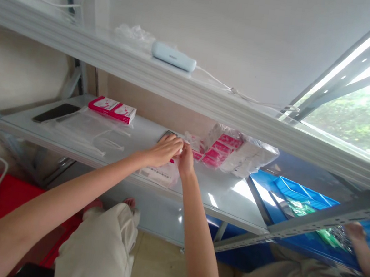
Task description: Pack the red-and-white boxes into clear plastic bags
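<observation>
On the middle of the grey shelf board [145,128], my left hand [167,149] and my right hand [186,159] meet with closed fingers. Both pinch the top of a clear plastic bag [162,175] with printed white and some pink inside. My hands hide most of its upper part. A small dark flat thing [168,135] shows just behind my left hand; its kind is unclear. To the right of my right hand lie bagged pink boxes [219,150] in clear plastic. Flat empty clear bags [85,127] lie to the left.
Pink-and-white boxes [111,107] and a black phone-like slab [56,112] lie on the left. An upper shelf [211,96] crosses above my hands, bearing a light blue device [173,56] with a cable. At right, another person's arm [366,255] is near a blue divided tray [304,193].
</observation>
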`<state>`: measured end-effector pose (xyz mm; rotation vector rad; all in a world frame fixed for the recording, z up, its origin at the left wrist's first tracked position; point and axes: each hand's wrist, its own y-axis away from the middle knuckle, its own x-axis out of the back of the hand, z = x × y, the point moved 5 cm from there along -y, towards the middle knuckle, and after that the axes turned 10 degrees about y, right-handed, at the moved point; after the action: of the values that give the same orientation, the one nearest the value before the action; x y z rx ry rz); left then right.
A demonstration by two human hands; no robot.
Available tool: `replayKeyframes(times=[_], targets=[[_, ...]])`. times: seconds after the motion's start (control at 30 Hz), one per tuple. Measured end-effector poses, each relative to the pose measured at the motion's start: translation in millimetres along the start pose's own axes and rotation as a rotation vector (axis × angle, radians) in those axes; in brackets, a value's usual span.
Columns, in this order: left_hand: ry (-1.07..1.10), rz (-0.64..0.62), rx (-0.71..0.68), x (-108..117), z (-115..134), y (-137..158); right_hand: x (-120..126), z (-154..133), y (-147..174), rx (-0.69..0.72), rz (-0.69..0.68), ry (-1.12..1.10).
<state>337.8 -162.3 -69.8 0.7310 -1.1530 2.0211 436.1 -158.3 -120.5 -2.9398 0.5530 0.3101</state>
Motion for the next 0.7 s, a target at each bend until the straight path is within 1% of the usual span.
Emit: replayKeyframes(times=[0.1,0.17,0.2,0.33,0.37,0.4,0.43,0.5,0.53,0.57,0.6,0.7], targets=[[-0.044,0.046,0.002,4,0,4,5,-1,10,0.022,-0.096,0.024],[0.000,0.080,0.028,10,-1,5,8,0,16,0.021,-0.166,0.080],[0.039,0.074,0.031,12,-1,4,9,0,20,0.027,-0.211,0.112],[0.232,-0.055,0.019,17,-3,-2,2,-4,34,0.132,-0.453,0.330],[0.267,-0.086,0.022,18,-2,-4,-2,-4,36,0.167,-0.489,0.400],[0.285,-0.122,0.024,19,-1,-5,-6,-2,38,0.200,-0.489,0.463],[0.287,-0.165,0.020,19,2,-6,-10,-1,38,0.234,-0.447,0.509],[0.246,-0.245,0.002,21,9,-5,-16,3,36,0.298,-0.293,0.554],[0.215,-0.261,-0.007,23,12,-4,-19,6,35,0.316,-0.220,0.563],[0.193,-0.256,-0.012,26,14,-3,-21,10,34,0.320,-0.174,0.571],[0.189,-0.236,-0.011,29,14,-2,-23,14,34,0.309,-0.156,0.577],[0.320,-0.166,0.032,38,7,3,-20,23,35,0.200,-0.177,0.598]])
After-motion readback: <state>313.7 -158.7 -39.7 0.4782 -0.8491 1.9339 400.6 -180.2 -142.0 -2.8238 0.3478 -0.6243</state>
